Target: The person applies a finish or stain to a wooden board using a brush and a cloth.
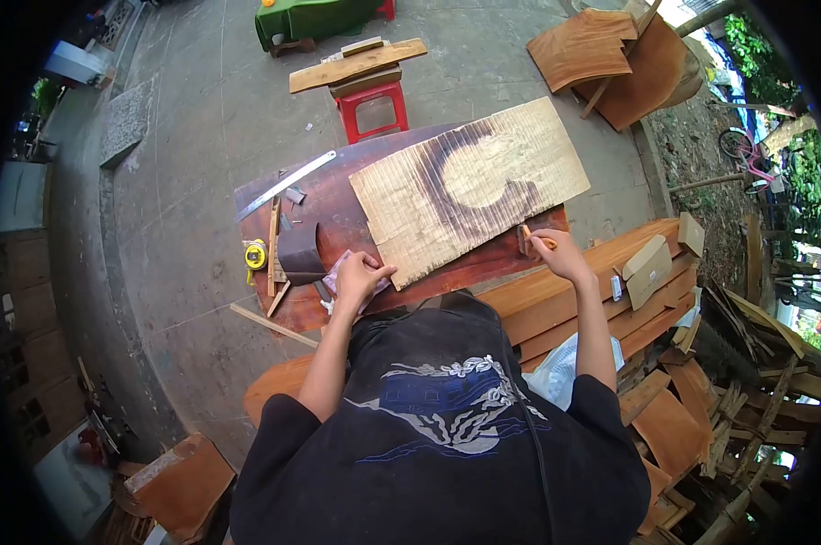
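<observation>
A pale ridged wooden board [410, 227] with dark, burnt-looking marks around a light rounded patch lies slanted on a reddish-brown wooden table [338, 193]. My left hand [360, 276] is closed at the board's near left corner, thumb and finger pinched at its edge. A crumpled pinkish cloth [332, 277] lies beside that hand. Off the board's near right edge, my right hand [563, 256] grips a small orange-handled brush [524, 238], its head close to the board's edge.
On the table's left are a metal ruler [288, 184], a dark curved piece [301, 252], wood strips [274, 241] and a yellow tape measure [255, 254]. Beyond stands a red stool [371, 107] bearing planks. Stacked timber [556, 304] lies at my right.
</observation>
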`<state>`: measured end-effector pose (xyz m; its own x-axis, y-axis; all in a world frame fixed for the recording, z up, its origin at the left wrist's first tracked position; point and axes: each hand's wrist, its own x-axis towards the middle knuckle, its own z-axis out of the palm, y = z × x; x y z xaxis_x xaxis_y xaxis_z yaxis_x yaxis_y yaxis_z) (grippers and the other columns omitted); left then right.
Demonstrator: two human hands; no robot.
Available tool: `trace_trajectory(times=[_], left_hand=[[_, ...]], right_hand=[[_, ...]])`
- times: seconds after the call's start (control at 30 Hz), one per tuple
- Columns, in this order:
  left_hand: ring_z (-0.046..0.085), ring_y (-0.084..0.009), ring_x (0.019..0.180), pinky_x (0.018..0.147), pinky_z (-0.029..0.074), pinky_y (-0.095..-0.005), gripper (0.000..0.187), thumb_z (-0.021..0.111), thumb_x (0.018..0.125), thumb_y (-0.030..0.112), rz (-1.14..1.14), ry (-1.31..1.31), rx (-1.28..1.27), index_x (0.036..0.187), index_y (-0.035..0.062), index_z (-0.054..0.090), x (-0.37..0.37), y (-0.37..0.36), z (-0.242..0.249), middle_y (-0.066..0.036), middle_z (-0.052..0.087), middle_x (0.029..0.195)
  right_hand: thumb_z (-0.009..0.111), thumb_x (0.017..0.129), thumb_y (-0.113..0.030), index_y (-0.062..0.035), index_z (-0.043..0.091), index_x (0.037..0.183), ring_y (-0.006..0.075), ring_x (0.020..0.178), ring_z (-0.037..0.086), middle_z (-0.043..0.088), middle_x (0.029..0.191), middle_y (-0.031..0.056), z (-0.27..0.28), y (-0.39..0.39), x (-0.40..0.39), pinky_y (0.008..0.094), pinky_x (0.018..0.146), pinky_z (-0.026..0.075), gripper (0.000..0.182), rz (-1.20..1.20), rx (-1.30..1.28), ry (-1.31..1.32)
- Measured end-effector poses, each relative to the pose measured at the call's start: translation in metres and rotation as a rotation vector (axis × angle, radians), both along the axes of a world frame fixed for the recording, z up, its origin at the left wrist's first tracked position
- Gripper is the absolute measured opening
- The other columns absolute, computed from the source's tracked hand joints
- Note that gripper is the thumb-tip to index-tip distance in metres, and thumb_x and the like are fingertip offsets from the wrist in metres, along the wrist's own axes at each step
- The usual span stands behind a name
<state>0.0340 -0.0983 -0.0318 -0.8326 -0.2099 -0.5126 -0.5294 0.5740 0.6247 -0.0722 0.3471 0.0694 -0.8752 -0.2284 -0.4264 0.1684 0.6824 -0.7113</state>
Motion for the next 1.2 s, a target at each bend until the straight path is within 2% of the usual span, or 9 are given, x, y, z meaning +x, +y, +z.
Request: trace_trajectory(times=[0.03, 0.23, 0.43, 0.5, 0.67, 0.77, 0.93, 1.03, 1.2], left_hand=[[0.072, -0.0252, 0.07, 0.066, 0.055, -0.0392, 0.049, 0.096, 0.073, 0.046, 0.012, 0.01, -0.009, 0.084, 0.0037, 0.073, -0.001, 0.001, 0.001, -0.013, 0.074, 0.076], [0.072, -0.0244, 0.073, 0.069, 0.055, -0.0375, 0.049, 0.098, 0.072, 0.041, 0.096, 0.013, -0.011, 0.086, 0.0009, 0.074, 0.006, 0.007, -0.001, -0.013, 0.076, 0.08], [0.072, -0.0214, 0.072, 0.067, 0.055, -0.0353, 0.05, 0.099, 0.071, 0.04, 0.159, 0.038, -0.038, 0.087, 0.0002, 0.074, 0.009, 0.015, 0.004, -0.012, 0.076, 0.08], [0.071, -0.0166, 0.068, 0.063, 0.056, -0.0313, 0.049, 0.1, 0.073, 0.037, 0.173, 0.049, -0.033, 0.088, -0.001, 0.073, 0.014, 0.017, 0.002, -0.01, 0.075, 0.078], [0.071, -0.0157, 0.071, 0.066, 0.057, -0.0317, 0.05, 0.099, 0.073, 0.035, 0.247, 0.073, -0.059, 0.092, -0.0034, 0.074, 0.018, 0.024, -0.003, -0.01, 0.076, 0.079], [0.074, -0.0208, 0.074, 0.07, 0.057, -0.0344, 0.052, 0.1, 0.069, 0.042, 0.302, 0.037, -0.078, 0.09, 0.0013, 0.076, 0.021, 0.026, -0.009, -0.01, 0.077, 0.081], [0.075, -0.021, 0.076, 0.071, 0.058, -0.0348, 0.05, 0.099, 0.07, 0.041, 0.309, 0.03, -0.109, 0.092, 0.0016, 0.077, 0.021, 0.031, 0.001, -0.01, 0.078, 0.083], [0.076, -0.0212, 0.076, 0.071, 0.058, -0.0347, 0.05, 0.099, 0.07, 0.041, 0.333, 0.026, -0.114, 0.092, 0.0015, 0.077, 0.019, 0.034, 0.003, -0.011, 0.079, 0.084], [0.076, -0.0232, 0.077, 0.072, 0.058, -0.0363, 0.05, 0.099, 0.071, 0.041, 0.325, 0.034, -0.126, 0.093, 0.0019, 0.078, 0.021, 0.033, 0.003, -0.012, 0.08, 0.086]], right_hand=[[0.065, 0.102, -0.027, -0.0046, 0.079, 0.115, 0.0406, 0.099, 0.074, 0.078, 0.106, 0.0204, 0.005, 0.012, -0.016, 0.0452, 0.087, 0.058, 0.029, -0.053, -0.043, -0.215], [0.06, 0.104, -0.024, -0.0081, 0.077, 0.118, 0.0412, 0.095, 0.072, 0.076, 0.105, 0.02, -0.002, 0.059, -0.083, 0.0488, 0.084, 0.057, 0.028, -0.231, 0.674, 0.596], [0.058, 0.103, -0.025, -0.0047, 0.07, 0.104, 0.0412, 0.098, 0.07, 0.071, 0.1, 0.0189, -0.002, -0.122, -0.026, 0.0526, 0.085, 0.055, 0.024, 0.598, 0.067, 0.385], [0.062, 0.103, -0.03, -0.0113, 0.077, 0.117, 0.0379, 0.107, 0.07, 0.074, 0.11, 0.0157, -0.001, -0.147, -0.008, 0.0477, 0.092, 0.055, 0.027, 0.749, -0.187, 0.129], [0.063, 0.106, -0.021, -0.005, 0.077, 0.117, 0.0106, 0.074, 0.067, 0.075, 0.092, 0.007, -0.006, -0.04, -0.066, 0.0313, 0.071, 0.056, 0.024, 0.139, -0.227, -0.05], [0.061, 0.105, -0.021, -0.0028, 0.075, 0.116, 0.0369, 0.084, 0.074, 0.077, 0.102, 0.0174, -0.01, 0.068, -0.116, 0.0464, 0.079, 0.057, 0.026, -0.066, 0.348, 0.571], [0.063, 0.099, -0.019, -0.0024, 0.073, 0.099, 0.042, 0.087, 0.073, 0.073, 0.096, 0.0229, -0.025, 0.004, -0.114, 0.0531, 0.081, 0.058, 0.02, 0.313, 0.716, 0.421], [0.064, 0.092, -0.013, -0.0011, 0.07, 0.091, 0.0432, 0.088, 0.073, 0.072, 0.107, 0.022, -0.019, -0.116, -0.064, 0.0522, 0.079, 0.06, 0.013, 0.582, 0.495, 0.461], [0.063, 0.102, -0.032, -0.0087, 0.078, 0.121, 0.0419, 0.093, 0.072, 0.076, 0.108, 0.02, -0.008, -0.16, -0.072, 0.0485, 0.086, 0.058, 0.033, 0.905, -0.121, 0.214]])
